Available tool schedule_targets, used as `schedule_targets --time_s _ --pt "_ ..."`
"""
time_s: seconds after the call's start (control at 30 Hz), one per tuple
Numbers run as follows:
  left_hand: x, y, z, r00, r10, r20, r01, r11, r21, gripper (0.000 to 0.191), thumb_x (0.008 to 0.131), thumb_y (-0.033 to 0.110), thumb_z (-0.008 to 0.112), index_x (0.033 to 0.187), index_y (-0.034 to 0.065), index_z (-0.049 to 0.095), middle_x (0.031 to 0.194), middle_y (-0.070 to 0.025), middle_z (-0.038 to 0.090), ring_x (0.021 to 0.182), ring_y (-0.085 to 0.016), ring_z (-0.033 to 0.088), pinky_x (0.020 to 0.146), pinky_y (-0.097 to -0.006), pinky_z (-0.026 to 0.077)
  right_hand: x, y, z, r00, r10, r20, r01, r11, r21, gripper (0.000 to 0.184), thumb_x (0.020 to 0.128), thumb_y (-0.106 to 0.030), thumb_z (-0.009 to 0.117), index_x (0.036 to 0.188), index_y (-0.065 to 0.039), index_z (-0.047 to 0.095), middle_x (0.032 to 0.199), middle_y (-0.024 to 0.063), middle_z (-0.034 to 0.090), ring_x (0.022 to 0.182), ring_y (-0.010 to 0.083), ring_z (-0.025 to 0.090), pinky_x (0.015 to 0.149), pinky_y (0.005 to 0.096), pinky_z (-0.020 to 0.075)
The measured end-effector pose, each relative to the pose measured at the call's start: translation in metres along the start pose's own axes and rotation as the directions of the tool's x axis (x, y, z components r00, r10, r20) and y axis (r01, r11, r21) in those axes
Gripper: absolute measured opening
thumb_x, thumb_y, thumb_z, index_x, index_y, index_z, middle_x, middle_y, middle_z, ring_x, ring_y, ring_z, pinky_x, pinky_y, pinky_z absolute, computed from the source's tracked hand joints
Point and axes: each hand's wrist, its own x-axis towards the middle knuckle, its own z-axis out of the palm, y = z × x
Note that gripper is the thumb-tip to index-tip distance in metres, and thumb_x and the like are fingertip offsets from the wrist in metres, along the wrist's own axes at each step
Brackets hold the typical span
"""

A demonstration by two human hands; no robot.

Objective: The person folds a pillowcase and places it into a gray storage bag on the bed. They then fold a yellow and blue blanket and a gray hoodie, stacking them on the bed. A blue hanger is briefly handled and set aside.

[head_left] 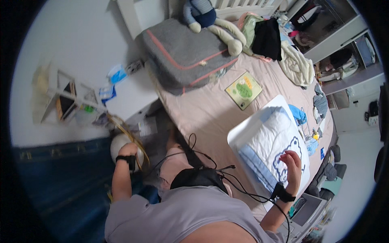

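My left hand (128,149) is lowered on the left with a black strap on its wrist. It is at a white rounded object (118,144) with a gold-coloured curved frame (142,152) beside it. The fingers are mostly hidden, and I cannot tell if they grip anything. My right hand (292,167), also strapped at the wrist, hangs over a folded white quilt (270,133) with blue edging and a blue outline print. Its fingers are loosely bent and hold nothing. Beneath the quilt is a white board or shallow tray (235,135) on the bed (197,118).
A green-and-yellow picture book or flat box (243,90) lies near a grey storage bag (182,45) with a plush toy (202,13). Clothes (267,39) and a cream blanket (296,65) lie farther back. Black cables (243,186) cross my waist. A white shelf (73,97) stands left.
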Motion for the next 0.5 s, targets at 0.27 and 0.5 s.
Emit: schedule_targets --time_s 0.27,0.5 --pt "0.017 0.059 -0.265 0.705 0.201 -0.68 -0.517 0.801 -0.301 0.017 0.09 0.015 0.052 0.099 0.0027 0.06 0.093 -0.0174 0.062 0.083 -0.033 0.06 0.071 -0.0381 0.047 0.204 -0.097 0.248 0.893 0.024 0.449 0.148 0.927 -0.345 0.025 0.091 -0.016 0.054 0.102 0.005 0.06 0.088 0.0085 0.065 0.083 0.0146 0.062 0.074 0.0263 0.0477" --pt "0.095 0.166 -0.418 0.5 0.437 -0.747 -0.85 0.411 -0.328 0.037 0.089 0.018 0.058 0.123 0.0058 0.051 0.117 -0.0123 0.058 0.102 -0.022 0.058 0.085 -0.0333 0.045 0.315 -0.118 0.37 0.873 -0.124 0.472 0.406 0.72 -0.562 0.025 0.086 -0.018 0.058 0.102 0.001 0.06 0.086 0.0145 0.065 0.076 0.0229 0.064 0.069 0.0317 0.0498"
